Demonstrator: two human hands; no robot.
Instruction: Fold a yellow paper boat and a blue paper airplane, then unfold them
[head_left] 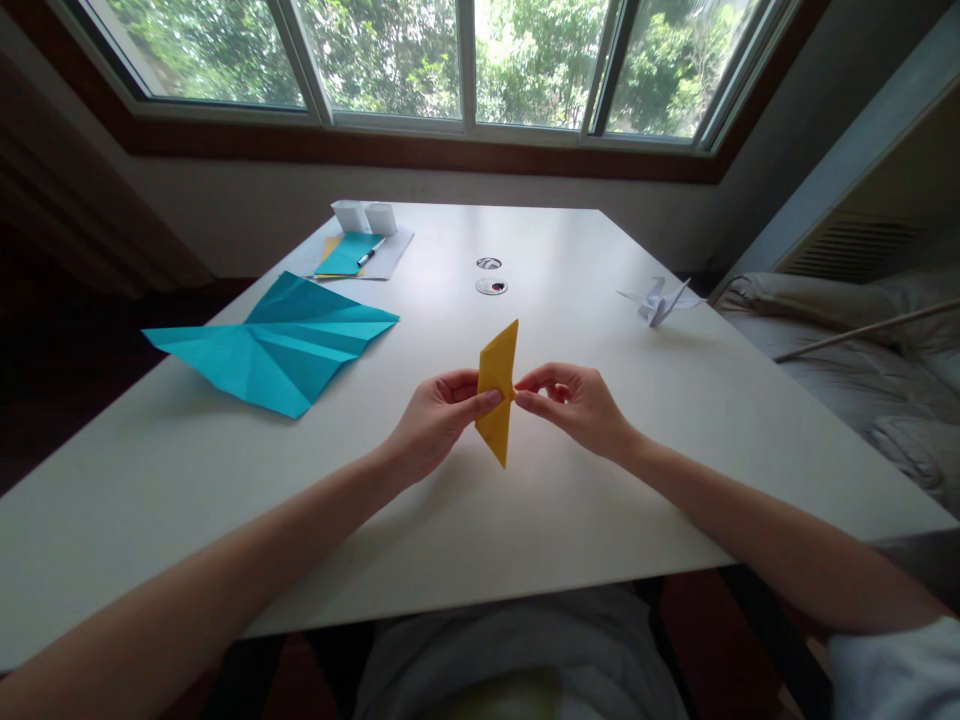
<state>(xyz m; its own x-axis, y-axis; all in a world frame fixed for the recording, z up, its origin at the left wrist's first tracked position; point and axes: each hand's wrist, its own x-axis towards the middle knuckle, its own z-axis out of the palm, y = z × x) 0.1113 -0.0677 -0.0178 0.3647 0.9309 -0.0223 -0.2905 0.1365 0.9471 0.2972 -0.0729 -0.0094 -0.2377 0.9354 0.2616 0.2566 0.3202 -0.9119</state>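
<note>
A yellow folded paper (498, 365) stands upright above the table's near middle, its two pointed ends up and down. My left hand (439, 415) grips it at the left edge, thumb flat across its front and fingers behind. From the right, my right hand (574, 400) pinches a small yellow bit at the paper's right edge between thumb and forefinger. To the left lies a large turquoise sheet (300, 345) with many creases, partly raised off the tabletop.
The white table (420, 550) reaches toward the window. At its far left are white paper boxes (364, 216), turquoise and yellow papers and a pen (371, 252). Two small round items (491, 286) lie mid-table. A white paper crane (656, 303) stands near the right edge.
</note>
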